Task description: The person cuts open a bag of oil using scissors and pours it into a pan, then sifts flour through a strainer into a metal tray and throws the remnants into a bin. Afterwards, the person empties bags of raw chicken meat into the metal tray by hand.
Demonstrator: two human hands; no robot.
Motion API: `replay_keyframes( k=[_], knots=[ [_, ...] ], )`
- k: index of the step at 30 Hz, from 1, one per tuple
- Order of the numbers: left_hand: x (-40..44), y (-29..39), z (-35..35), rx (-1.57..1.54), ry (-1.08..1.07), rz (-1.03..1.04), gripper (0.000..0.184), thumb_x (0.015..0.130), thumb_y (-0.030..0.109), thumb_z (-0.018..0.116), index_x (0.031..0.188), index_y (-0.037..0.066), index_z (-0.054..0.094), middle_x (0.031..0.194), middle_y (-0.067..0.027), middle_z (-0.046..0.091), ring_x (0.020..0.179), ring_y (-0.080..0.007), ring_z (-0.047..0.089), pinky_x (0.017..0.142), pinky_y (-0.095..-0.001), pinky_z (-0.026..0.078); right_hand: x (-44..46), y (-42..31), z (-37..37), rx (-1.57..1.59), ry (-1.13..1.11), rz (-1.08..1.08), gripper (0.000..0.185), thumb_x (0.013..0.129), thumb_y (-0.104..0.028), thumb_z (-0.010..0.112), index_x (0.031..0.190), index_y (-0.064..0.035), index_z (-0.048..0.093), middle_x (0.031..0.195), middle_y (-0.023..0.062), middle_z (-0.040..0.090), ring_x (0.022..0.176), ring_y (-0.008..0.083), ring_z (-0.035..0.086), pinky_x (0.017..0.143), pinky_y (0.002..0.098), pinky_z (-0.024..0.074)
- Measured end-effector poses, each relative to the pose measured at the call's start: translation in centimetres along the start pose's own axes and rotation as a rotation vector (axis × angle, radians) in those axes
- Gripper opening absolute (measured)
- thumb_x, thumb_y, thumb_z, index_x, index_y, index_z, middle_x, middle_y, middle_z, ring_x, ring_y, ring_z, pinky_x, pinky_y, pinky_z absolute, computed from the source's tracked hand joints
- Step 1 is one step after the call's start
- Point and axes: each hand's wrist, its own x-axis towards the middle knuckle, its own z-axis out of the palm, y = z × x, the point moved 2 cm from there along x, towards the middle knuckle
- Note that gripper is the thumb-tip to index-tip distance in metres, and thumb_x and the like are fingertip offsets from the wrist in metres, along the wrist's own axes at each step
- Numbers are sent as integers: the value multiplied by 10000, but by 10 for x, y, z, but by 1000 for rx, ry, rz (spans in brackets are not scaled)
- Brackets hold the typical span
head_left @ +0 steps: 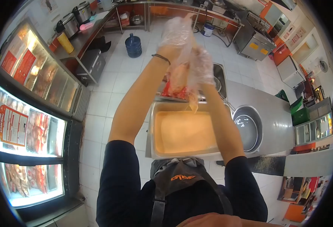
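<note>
Both of my hands wear clear plastic gloves and are raised beyond the far rim of a metal tray (150, 130). My left hand (175, 33) is the higher one, closed around the upper end of a clear plastic bag (179, 77). Lower and to the right, my right hand (202, 67) grips the bag's side. Pale pinkish pieces, apparently raw meat, show through the bag, with red at its lower part. A pale orange tip (193, 103) hangs over the tray's far edge. Smooth light-orange contents (185, 132) fill the tray; I cannot tell whether they are powder or liquid. My fingertips are partly hidden.
Right of the tray, a round metal pot (247, 128) stands on a steel counter (276, 117). A metal sink (221, 73) lies behind my right hand. Lit glass-door fridges (26, 117) line the left. A blue water jug (133, 46) stands on the tiled floor.
</note>
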Motion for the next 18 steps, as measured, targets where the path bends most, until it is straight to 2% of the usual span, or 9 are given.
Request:
replay_keyframes(
  k=[1, 3, 6, 8, 10, 12, 15, 18],
  knots=[
    [-4, -8, -5, -342, -6, -51, 453, 1012, 311, 684, 1294, -41, 632, 1100, -149, 731, 1062, -295, 710, 938, -392, 554, -4, 0, -8, 26, 1, 25, 235, 1071, -214, 600, 1100, -26, 739, 966, 102, 744, 829, 187, 664, 770, 352, 548],
    [-28, -23, -15, -766, 18, -199, 454, 1025, 307, 685, 1309, -41, 619, 1150, -124, 710, 1105, -247, 698, 996, -366, 535, -12, -3, -29, 67, 2, 70, 243, 1081, -191, 597, 1030, -17, 759, 929, 67, 751, 819, 132, 666, 729, 329, 539],
    [-90, -35, -28, -1015, 93, -450, 420, 1049, 261, 676, 1365, -6, 604, 1279, -90, 665, 1150, -185, 678, 1081, -326, 500, -15, 41, -58, 307, 6, -4, 222, 1040, -206, 652, 1088, -23, 767, 855, 20, 735, 752, 114, 649, 650, 317, 526],
    [-135, -55, 51, -1275, 38, -478, 460, 1023, 298, 689, 1380, 18, 611, 1271, -108, 679, 1196, -193, 649, 1032, -333, 516, -23, 47, -85, 453, 2, 49, 231, 1044, -202, 650, 1121, -9, 749, 925, 18, 739, 794, 89, 652, 669, 292, 532],
    [-151, -27, 73, -1495, -72, -468, 503, 992, 265, 718, 1420, 37, 586, 1294, -114, 673, 1242, -190, 622, 1035, -329, 514, -31, 41, -107, 571, -54, 84, 251, 1051, -211, 649, 1150, 4, 733, 981, 16, 734, 833, 79, 652, 699, 276, 537],
    [-165, 19, 74, -1655, -239, -403, 592, 955, 161, 765, 1487, 50, 531, 1349, -108, 648, 1290, -177, 597, 1088, -317, 495, -34, 24, -127, 672, -158, 92, 280, 1062, -232, 650, 1174, 15, 718, 1023, 12, 721, 867, 86, 649, 741, 269, 542],
    [-183, 64, 77, -1836, -657, -537, 734, 904, 40, 792, 1555, 83, 458, 1398, -82, 614, 1271, -179, 608, 1087, -345, 523, -34, 11, -138, 467, -218, 120, 318, 1066, -276, 664, 1174, 18, 721, 1032, 4, 717, 899, 84, 639, 795, 269, 532],
    [-229, 113, 79, -2081, -464, -723, 850, 960, 102, 742, 1665, 155, 270, 1493, -79, 562, 1277, -231, 648, 951, -411, 617, -48, 19, -130, 389, -252, 231, 346, 1062, -307, 677, 1171, 19, 719, 1033, 15, 717, 899, 87, 628, 806, 278, 527]
  ],
)
